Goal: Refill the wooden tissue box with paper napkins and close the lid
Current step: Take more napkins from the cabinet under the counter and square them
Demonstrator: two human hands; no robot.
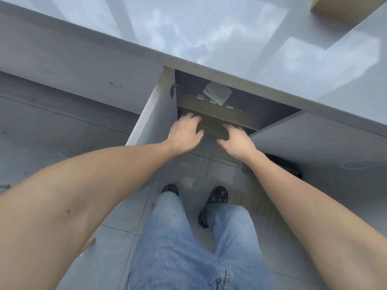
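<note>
Head view showed left hand [185, 130] and right hand [235, 141], fingers spread, flat on wooden tissue box [211, 122]: rigid, probably light, best gripped at both ends.

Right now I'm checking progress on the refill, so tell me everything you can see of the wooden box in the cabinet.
The wooden tissue box sits inside the open cabinet under the grey counter. It looks like light-brown wood with small metal hinges along its far edge. A wrapped napkin pack lies behind it. The left hand and right hand rest on its near part.
</note>
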